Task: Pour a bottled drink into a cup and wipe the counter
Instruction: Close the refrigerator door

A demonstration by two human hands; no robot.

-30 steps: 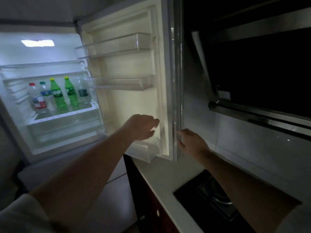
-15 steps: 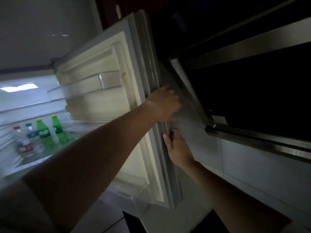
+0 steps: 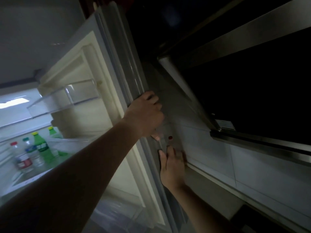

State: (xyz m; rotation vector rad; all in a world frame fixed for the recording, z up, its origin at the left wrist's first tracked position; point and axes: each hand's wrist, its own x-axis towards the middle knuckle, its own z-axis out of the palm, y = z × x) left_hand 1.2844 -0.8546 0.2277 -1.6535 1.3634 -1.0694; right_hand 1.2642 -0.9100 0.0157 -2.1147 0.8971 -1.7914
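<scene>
Both hands on fridge door (image 3: 104, 101) edge: left hand (image 3: 145, 115) curled around it; right hand (image 3: 171, 167), at 5 o'clock below, open, fingers flat against it.

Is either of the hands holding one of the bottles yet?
No. The left hand and right hand are both on the fridge door; the bottles stand untouched inside.

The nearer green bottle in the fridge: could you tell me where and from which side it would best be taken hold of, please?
Probably the green bottle is best gripped around its body just under the yellow cap, coming from the open front of the fridge. It stands upright on the shelf with a clear bottle close on its left and another green one behind, so the front and upper part look freest. Both hands are on the door now.
</scene>
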